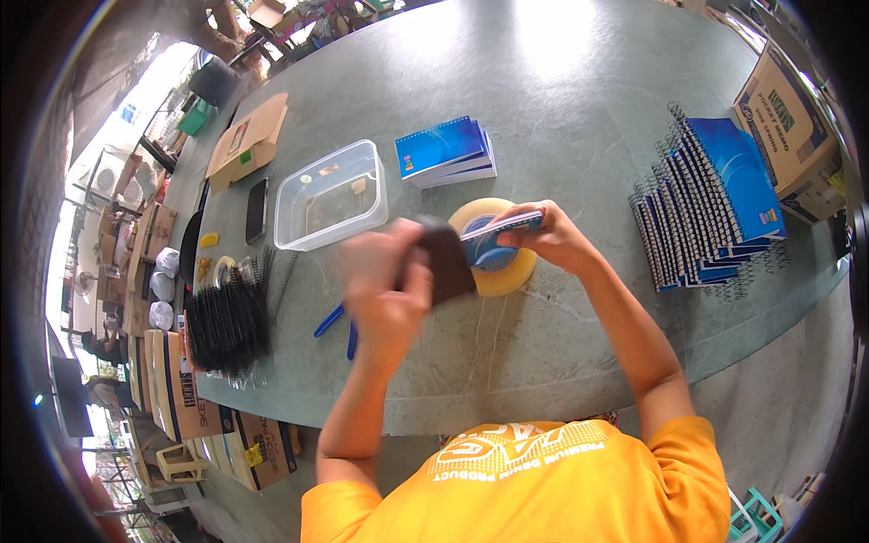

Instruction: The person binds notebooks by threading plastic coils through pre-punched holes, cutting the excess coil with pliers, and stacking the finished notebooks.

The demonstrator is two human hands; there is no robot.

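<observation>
My left hand (pixel 385 285), smeared by motion, is wrapped round a dark brown block (pixel 444 262) with a blunt face. Just right of the block, my right hand (pixel 548 237) pinches a small blue notebook (pixel 503 224), tilted so its white page edges show. Beneath the notebook lies a wide roll of yellowish tape (pixel 511 279), partly covered by it. Blue-handled pliers (pixel 329 320) rest on the table by my left wrist, partly hidden. Beyond the tape sits a short stack of blue notebooks (pixel 441 150).
A clear plastic tub (pixel 330 233) and a phone (pixel 257 211) lie left of centre, near a heap of black spiral coils (pixel 228 330). Spiral notebooks (pixel 729 176) with protruding coils are piled at right beside a cardboard box (pixel 786 127). Flattened cardboard (pixel 249 140) lies far left.
</observation>
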